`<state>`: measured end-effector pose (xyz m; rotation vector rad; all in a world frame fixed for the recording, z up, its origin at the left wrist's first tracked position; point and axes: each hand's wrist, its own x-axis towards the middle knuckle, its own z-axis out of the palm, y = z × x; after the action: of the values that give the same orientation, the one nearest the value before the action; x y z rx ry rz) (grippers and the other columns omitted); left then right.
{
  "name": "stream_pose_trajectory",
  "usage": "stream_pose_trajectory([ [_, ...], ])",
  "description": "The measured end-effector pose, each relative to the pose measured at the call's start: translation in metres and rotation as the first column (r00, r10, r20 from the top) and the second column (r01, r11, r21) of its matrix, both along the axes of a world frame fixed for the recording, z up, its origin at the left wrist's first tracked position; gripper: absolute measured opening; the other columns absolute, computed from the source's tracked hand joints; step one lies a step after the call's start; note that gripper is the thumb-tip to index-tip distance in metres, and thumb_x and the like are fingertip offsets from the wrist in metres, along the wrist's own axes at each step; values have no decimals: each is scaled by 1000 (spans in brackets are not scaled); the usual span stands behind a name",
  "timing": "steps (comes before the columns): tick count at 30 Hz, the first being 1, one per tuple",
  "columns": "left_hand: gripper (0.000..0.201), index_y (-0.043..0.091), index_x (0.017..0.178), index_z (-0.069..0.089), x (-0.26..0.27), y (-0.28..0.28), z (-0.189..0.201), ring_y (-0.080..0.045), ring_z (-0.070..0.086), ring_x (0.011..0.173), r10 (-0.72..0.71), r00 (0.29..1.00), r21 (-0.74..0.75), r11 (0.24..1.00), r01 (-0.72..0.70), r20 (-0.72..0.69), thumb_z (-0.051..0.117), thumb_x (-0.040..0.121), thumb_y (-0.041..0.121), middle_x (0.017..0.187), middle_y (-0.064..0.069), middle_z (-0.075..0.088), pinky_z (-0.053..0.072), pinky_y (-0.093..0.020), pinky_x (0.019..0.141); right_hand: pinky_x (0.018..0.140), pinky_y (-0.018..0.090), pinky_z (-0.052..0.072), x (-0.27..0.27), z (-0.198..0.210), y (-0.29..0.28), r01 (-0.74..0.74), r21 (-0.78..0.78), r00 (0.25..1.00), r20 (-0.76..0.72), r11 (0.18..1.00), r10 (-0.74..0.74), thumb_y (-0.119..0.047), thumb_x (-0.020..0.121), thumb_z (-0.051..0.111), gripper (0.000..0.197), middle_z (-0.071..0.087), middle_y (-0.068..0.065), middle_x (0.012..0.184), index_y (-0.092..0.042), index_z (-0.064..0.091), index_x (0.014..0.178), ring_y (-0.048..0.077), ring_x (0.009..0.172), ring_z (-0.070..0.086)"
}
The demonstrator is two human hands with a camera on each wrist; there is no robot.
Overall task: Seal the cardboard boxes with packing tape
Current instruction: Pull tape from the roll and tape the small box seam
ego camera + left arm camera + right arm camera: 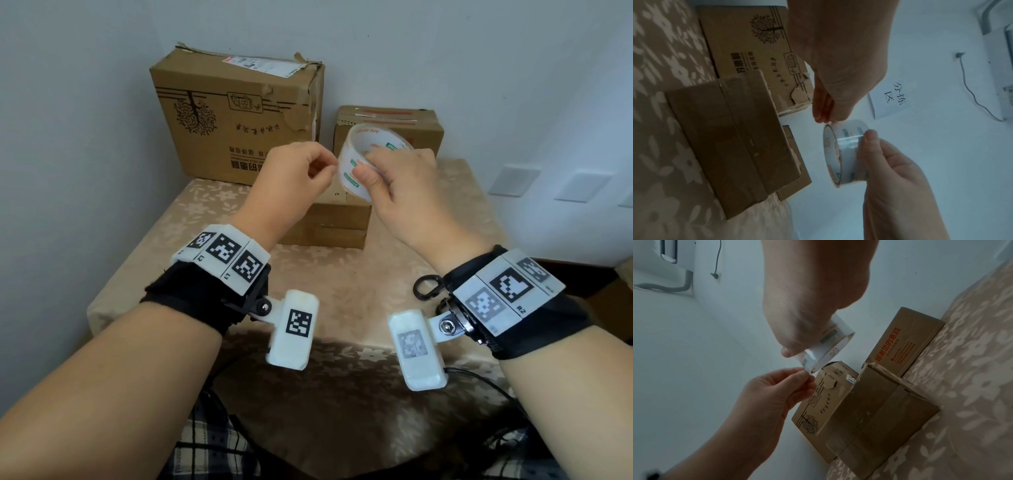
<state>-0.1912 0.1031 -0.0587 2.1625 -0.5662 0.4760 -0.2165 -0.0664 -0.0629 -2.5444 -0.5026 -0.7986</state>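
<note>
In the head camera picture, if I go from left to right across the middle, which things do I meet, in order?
Large printed box → left hand → roll of tape → right hand. The two smaller boxes lie behind the hands and overlap them, so I leave them out.

Brown boxes (236,116) — beige floral tablecloth (428,219)
</note>
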Motion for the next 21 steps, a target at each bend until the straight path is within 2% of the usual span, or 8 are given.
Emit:
stream_pose_trajectory([
  [2,11,12,94,69,0,0,3,-8,54,73,25,999,116,993,-30,49,60,90,15,78,10,58,48,-21,74,71,28,15,-1,0,1,7,-46,1000,16,999,-6,-36,98,35,41,52,-2,68,-10,54,73,21,66,45],
  [5,8,11,90,65,1,1,6,-9,51,72,31,997,191,981,-44,69,59,88,16,82,5,57,45,-21,70,71,28,15,-3,1,3,-31,-52,999,40,998,33,-34,98,38,39,52,1,68,-9,54,73,20,66,42],
  [9,3,14,84,58,2,3,4,-4,45,64,36,999,189,981,-42,35,59,85,16,75,9,50,38,-15,60,71,28,16,-4,3,7,-50,-36,998,27,998,51,-34,98,38,36,49,-3,68,-14,50,72,19,67,41],
  [15,6,13,80,55,7,2,1,-8,44,64,34,999,186,982,-37,20,60,82,16,73,8,49,36,-18,58,72,29,20,-4,4,9,-4,-85,1000,4,996,5,-33,100,40,34,36,-11,61,-18,44,70,17,63,36],
  [21,8,13,78,55,5,-2,-2,-3,43,60,-11,999,97,995,16,-51,63,82,14,68,11,49,37,-15,57,74,32,23,-1,4,9,46,-128,998,-31,991,-51,-32,101,41,36,31,-11,58,-18,40,68,18,63,35],
])
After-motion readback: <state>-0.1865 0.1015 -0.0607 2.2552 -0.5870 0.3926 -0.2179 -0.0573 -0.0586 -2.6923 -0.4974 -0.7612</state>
